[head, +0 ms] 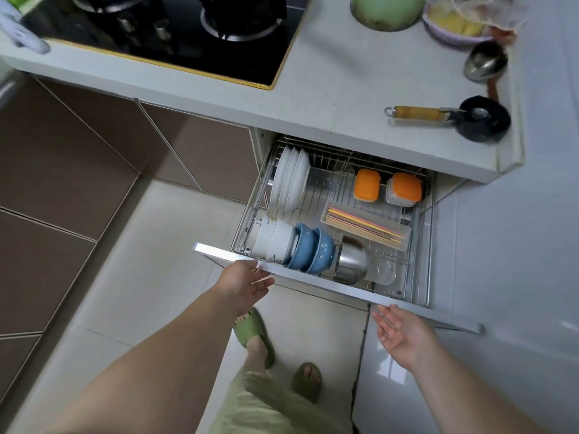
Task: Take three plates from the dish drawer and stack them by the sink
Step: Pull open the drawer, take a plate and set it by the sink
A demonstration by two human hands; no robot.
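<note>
A: Plates (289, 180)?
B: White, standing on edge in a row, back-left corner of the wire dish drawer (421, 245), which is pulled out under the counter (329, 98). Nobody touching them.

A: L hand (242, 285)?
B: Arm stretched fwd, hand at the drawer's front panel (329, 285) near its left end. Fingers loosely spread and extended, tips at or under the panel's edge. Can't tell if it's touching. Holding nothing.

A: R hand (404, 336)?
B: Palm up-ish, fingers straight and a bit fanned, just below the front panel toward its right end. Empty, not gripping.

A: What's near the plates?
B: In front: white bowls (275, 241), blue bowls (310, 249), a steel bowl (352, 261), all on their sides. To the right: two orange-lidded containers (366, 184), a tray of chopsticks (363, 227).

A: Farther out?
B: Gas stove (175, 29) on the counter, small black pan (482, 119) w/ wood handle, a ladle (484, 62). Green slippers (253, 333) on the floor tile.
</note>
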